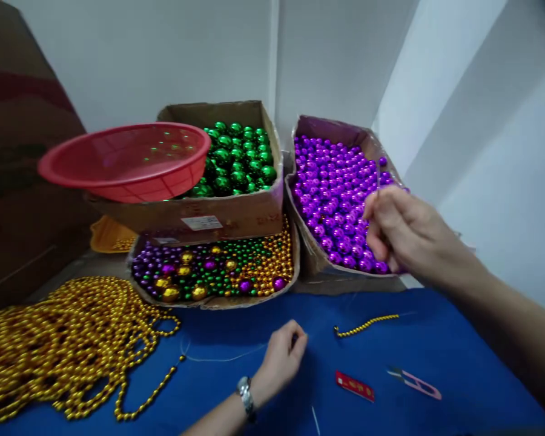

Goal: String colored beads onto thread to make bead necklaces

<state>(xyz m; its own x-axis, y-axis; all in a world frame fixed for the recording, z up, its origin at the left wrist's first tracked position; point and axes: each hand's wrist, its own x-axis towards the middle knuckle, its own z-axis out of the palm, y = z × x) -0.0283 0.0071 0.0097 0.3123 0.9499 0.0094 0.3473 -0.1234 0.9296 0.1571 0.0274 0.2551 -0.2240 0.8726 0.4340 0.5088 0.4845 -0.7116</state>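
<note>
My right hand (393, 227) is raised in front of the box of purple beads (336, 200), its fingers pinching a thin upright needle (378, 178). A purple bead (382, 161) appears at the needle's top; whether it is on the needle or behind it I cannot tell. Low over the blue table, my left hand (284, 354) is closed in a pinch on a clear thread (227, 360). That thread runs left to the end of a gold bead string (152, 392), part of a large heap of gold bead strands (72, 339).
A short gold bead string (367, 326), a red packet (355, 386) and pink-handled thread snips (415, 383) lie on the blue table (472, 357). Behind are a box of mixed beads (218, 304), a box of green beads (236, 218) and a red basket (127, 181).
</note>
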